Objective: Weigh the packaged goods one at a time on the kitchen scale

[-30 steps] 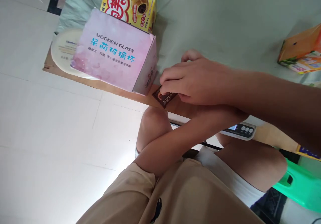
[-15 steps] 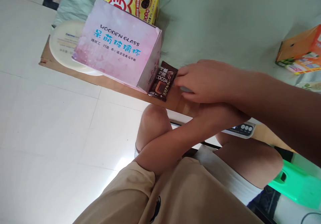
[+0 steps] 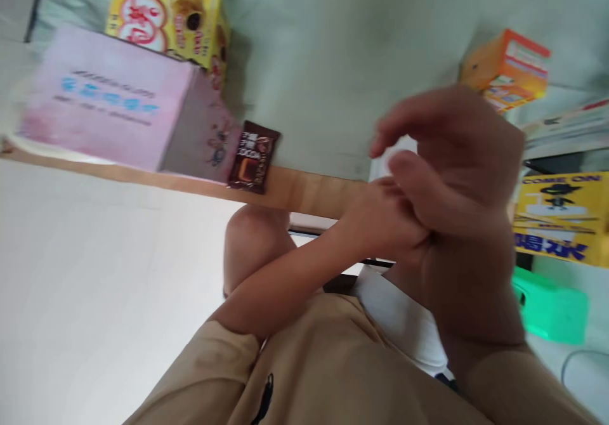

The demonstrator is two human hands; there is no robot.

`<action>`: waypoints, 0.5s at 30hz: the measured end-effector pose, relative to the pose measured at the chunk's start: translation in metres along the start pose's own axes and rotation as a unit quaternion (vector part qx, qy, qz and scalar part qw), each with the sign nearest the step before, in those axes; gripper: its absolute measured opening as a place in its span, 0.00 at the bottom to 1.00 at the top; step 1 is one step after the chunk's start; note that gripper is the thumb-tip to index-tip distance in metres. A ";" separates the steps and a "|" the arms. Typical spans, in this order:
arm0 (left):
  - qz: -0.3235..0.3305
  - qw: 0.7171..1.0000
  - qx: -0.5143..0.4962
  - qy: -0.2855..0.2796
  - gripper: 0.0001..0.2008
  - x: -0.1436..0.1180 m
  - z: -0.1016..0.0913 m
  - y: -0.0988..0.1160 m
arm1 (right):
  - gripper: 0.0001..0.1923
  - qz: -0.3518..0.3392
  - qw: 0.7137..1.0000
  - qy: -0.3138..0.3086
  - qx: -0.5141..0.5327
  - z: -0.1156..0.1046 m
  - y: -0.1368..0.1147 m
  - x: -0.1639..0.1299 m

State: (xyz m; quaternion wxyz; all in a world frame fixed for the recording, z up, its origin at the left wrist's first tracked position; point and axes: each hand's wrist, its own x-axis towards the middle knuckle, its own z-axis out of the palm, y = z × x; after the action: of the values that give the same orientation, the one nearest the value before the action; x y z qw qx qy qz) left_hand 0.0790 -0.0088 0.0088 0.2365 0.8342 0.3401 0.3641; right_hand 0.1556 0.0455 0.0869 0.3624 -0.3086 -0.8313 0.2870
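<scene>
My right hand [image 3: 457,158] is raised over the table edge, thumb and forefinger apart in a curve, with nothing visible between them. Close below it, partly covered by its thumb, my left hand [image 3: 380,222] has its fingers folded in; what they hold, if anything, is hidden. A white object [image 3: 380,166], mostly concealed, shows just beyond the left hand. Left of both hands, a brown cocoa snack packet [image 3: 253,157] lies near the table edge against a pink glass-cup box [image 3: 114,104].
A yellow snack box [image 3: 166,16] stands behind the pink box, and a pale round lid [image 3: 19,117] sits partly under it. To the right are an orange carton [image 3: 516,70] and a yellow packet [image 3: 559,215]. Below is a green plastic stool [image 3: 552,307].
My right hand has drawn back from beside the cocoa packet and turned, its thumb now in front of my left hand. The view has shifted right. The cocoa packet stays beside the pink box.
</scene>
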 end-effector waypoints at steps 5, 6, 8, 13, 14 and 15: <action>0.170 0.977 0.010 0.131 0.11 -0.006 0.019 0.030 | 0.10 0.154 0.910 0.385 0.010 -0.052 0.038 -0.118; 0.175 0.976 0.009 0.130 0.11 -0.005 0.024 0.032 | 0.10 0.198 0.885 0.421 -0.007 -0.065 0.047 -0.139; 0.174 0.978 0.008 0.112 0.13 -0.003 0.035 0.032 | 0.10 0.262 0.842 0.468 -0.053 -0.097 0.061 -0.175; 0.159 0.985 -0.015 0.068 0.15 0.005 0.059 0.026 | 0.09 0.269 0.740 0.542 -0.293 -0.183 0.068 -0.227; 0.158 0.986 -0.020 0.058 0.15 0.006 0.063 0.025 | 0.10 0.264 0.729 0.544 -0.322 -0.197 0.068 -0.233; 0.155 0.986 -0.024 0.049 0.15 0.007 0.066 0.025 | 0.12 0.266 0.723 0.539 -0.341 -0.210 0.068 -0.238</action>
State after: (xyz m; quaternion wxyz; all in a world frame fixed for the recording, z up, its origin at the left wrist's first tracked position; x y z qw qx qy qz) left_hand 0.1424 -0.0299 -0.0132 0.1797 0.8521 0.2087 0.4451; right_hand 0.4697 -0.0292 0.0585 0.5287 -0.7223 -0.4210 -0.1464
